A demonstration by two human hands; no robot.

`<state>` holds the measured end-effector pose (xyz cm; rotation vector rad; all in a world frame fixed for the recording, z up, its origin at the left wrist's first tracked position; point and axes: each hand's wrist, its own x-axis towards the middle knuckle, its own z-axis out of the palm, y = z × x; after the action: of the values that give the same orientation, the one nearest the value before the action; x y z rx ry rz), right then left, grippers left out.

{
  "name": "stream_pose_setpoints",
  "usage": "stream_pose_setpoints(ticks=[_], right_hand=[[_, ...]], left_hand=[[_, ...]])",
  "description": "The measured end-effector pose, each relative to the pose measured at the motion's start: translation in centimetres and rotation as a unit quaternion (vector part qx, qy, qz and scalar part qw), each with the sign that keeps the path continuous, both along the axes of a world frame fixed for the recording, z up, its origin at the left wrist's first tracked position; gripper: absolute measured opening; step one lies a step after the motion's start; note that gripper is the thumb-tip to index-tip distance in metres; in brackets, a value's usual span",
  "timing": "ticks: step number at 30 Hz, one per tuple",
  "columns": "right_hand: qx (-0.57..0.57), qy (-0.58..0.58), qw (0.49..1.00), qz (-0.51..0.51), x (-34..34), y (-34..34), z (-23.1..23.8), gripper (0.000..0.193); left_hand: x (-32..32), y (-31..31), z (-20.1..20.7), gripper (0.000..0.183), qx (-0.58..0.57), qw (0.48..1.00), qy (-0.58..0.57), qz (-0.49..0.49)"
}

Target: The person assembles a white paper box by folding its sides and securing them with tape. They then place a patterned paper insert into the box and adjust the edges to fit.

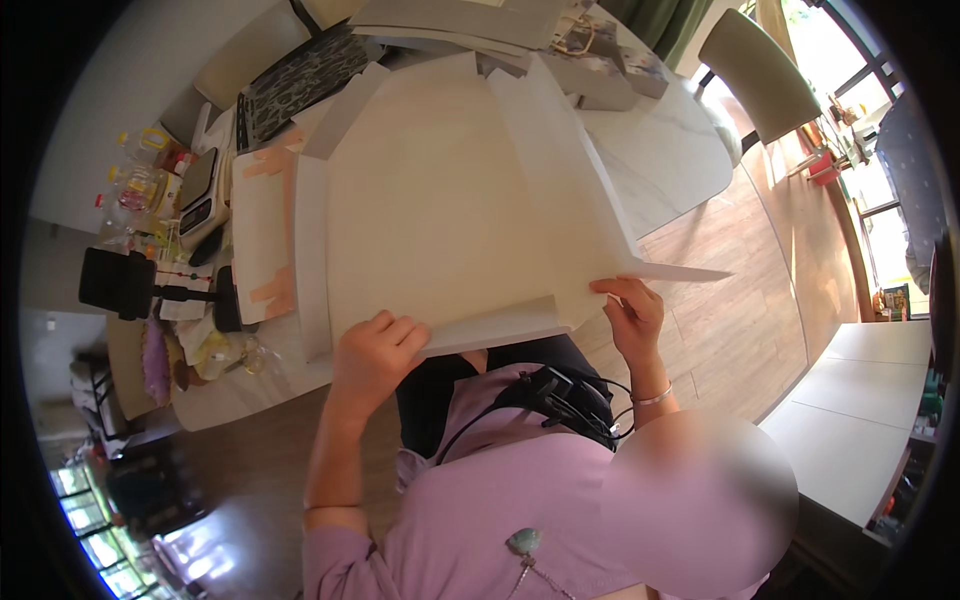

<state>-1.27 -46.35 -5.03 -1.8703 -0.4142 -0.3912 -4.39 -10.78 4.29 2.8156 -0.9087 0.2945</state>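
A large white cardboard box blank (pixel 430 190) lies in front of me on the table, with its side flaps folded partly up. My left hand (pixel 382 352) has its fingers curled over the near flap, close to the left corner. At the near right corner, my right hand (pixel 634 312) pinches the edge of the card between thumb and fingers. A narrow flap (pixel 685 271) sticks out to the right beyond that hand. Along the near edge, the folded strip (pixel 495 325) stands slightly raised between my hands. The left thumb is hidden.
The marble-patterned table (pixel 660 150) holds more folded card (pixel 455 22) at the back and a dark patterned sheet (pixel 305 80). At left are a peach-and-white card piece (pixel 262 235), a black phone stand (pixel 118 283) and several bottles. A chair (pixel 760 75) stands far right, a white cabinet (pixel 850 410) near right.
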Motion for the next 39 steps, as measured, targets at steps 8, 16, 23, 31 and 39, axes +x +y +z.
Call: stream_pose_setpoints(ticks=[8,16,23,31,39], right_hand=[[0.000,-0.028,0.991,-0.131,-0.1,5.4,1.5,0.028],[0.141,0.012,0.985,-0.095,0.0,5.1,-1.3,0.040],[0.229,0.184,0.956,0.013,0.8,3.6,-2.1,0.027],[-0.015,0.435,0.882,0.181,-0.1,-3.6,1.4,0.016],[0.059,0.226,0.972,0.030,0.8,-6.3,10.3,0.017]], left_hand=[[0.5,-1.4,-2.5,0.015,0.066,0.996,-0.060,-0.008],[0.7,-1.2,-3.5,0.014,0.068,0.995,-0.070,-0.011],[0.9,-1.3,-3.4,0.023,0.057,0.998,-0.034,0.000],[1.1,-1.5,-3.6,0.032,0.075,0.996,-0.018,0.036],[0.8,-1.7,-3.6,0.034,0.075,0.995,-0.014,0.062]])
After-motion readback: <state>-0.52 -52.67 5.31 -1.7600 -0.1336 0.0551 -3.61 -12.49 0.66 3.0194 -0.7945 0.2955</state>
